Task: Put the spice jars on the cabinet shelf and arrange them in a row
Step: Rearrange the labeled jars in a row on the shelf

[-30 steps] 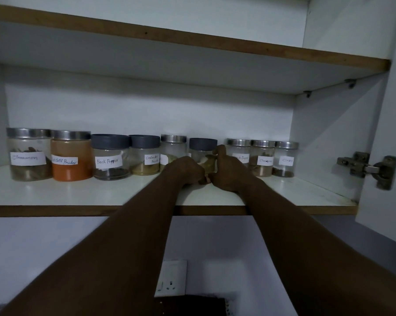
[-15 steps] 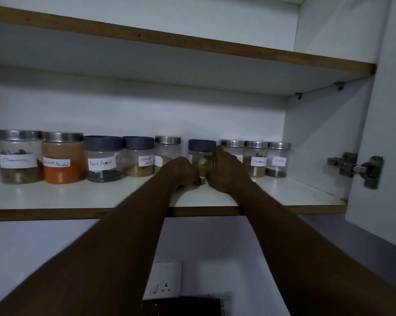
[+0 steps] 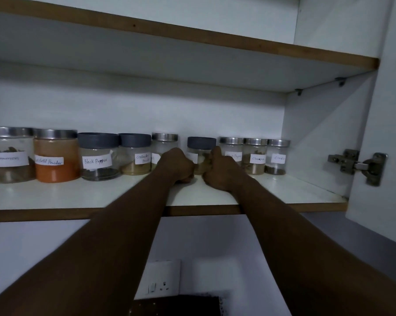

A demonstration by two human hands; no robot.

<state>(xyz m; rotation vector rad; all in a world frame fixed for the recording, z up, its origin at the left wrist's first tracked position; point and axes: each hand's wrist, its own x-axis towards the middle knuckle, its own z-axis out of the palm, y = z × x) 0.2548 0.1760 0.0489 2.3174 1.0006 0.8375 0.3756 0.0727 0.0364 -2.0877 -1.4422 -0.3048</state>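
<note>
Several labelled spice jars stand in a row at the back of the white cabinet shelf (image 3: 78,195). From the left: a cinnamon jar (image 3: 9,156), an orange chilli powder jar (image 3: 55,156), black pepper (image 3: 97,156), coriander (image 3: 135,156) and a silver-lidded jar (image 3: 164,140). At the right end stand three small silver-lidded jars, the last labelled cloves (image 3: 278,156). Between the groups is a grey-lidded jar (image 3: 201,143). My left hand (image 3: 176,166) grips its left side with curled fingers. My right hand (image 3: 220,169) grips its right side, thumb up. Its label is hidden.
The cabinet door (image 3: 386,133) stands open at the right, with a metal hinge (image 3: 356,166) on it. An upper shelf (image 3: 192,35) runs overhead. The shelf's front strip is bare. Below the cabinet are a wall socket (image 3: 160,286) and a dark object (image 3: 176,305).
The grey-lidded jar has slid slightly to the right between my hands, nearer the three small jars. The camera has drifted a little rightward.
</note>
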